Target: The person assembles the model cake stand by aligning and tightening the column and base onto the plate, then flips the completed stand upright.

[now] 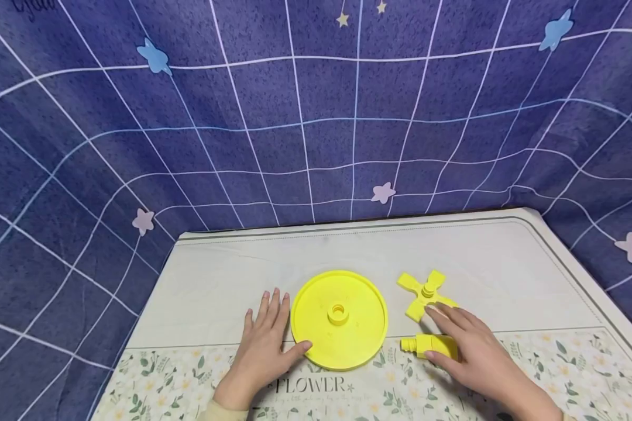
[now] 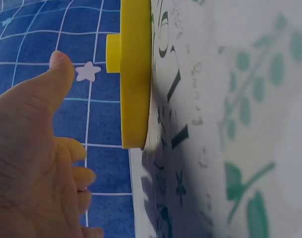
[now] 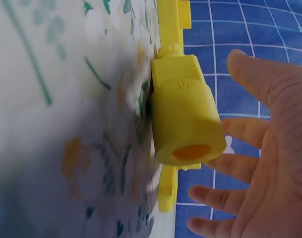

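Note:
A round yellow tray (image 1: 358,342) with a raised rim and a threaded socket in its middle lies flat on the table. At its left my left hand (image 1: 263,351) hovers with fingers extended, the thumb near the rim; the left wrist view shows no grip on the tray's side (image 2: 136,89). My right hand (image 1: 474,351) hangs over a yellow hollow cylinder (image 3: 185,114) with a threaded neck, which lies on its side. Its thumb and fingers stand apart from the cylinder. Just beyond those fingertips lies a yellow four-armed piece (image 1: 415,309) with a threaded stud pointing up.
A white cloth (image 1: 232,263) with a flower-printed front band (image 1: 390,392) and lettering covers the table. A blue curtain (image 1: 316,140) with pale grid lines and stars hangs behind the table and along both sides.

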A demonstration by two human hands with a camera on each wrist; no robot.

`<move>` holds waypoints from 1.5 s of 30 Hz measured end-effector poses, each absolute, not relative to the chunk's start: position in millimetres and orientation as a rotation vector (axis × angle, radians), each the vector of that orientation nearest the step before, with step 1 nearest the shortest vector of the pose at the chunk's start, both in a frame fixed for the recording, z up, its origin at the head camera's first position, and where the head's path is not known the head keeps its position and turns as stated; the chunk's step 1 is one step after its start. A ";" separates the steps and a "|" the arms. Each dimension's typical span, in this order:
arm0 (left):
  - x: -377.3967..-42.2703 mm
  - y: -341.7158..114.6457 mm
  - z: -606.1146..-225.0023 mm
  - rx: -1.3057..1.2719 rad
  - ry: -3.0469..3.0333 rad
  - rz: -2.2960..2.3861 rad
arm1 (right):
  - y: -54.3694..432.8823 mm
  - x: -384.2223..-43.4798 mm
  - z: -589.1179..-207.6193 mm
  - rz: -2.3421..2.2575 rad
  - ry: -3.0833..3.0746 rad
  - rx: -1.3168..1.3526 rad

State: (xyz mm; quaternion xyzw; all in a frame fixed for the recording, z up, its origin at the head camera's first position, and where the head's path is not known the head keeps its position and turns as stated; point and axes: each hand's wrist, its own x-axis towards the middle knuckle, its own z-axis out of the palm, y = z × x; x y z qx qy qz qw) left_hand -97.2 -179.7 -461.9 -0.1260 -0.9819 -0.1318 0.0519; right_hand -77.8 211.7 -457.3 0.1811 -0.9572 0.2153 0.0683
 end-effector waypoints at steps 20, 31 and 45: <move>-102.0 -164.4 -460.0 -0.456 -3.277 -0.480 | 217.0 -77.9 -462.9 0.776 -3.142 0.419; -103.1 -161.8 -460.6 -0.433 -3.302 -0.528 | 212.1 -81.3 -448.9 1.200 -2.976 0.330; -104.2 -159.9 -462.9 -0.412 -3.329 -0.605 | 171.4 -105.6 -430.9 1.046 -2.605 0.664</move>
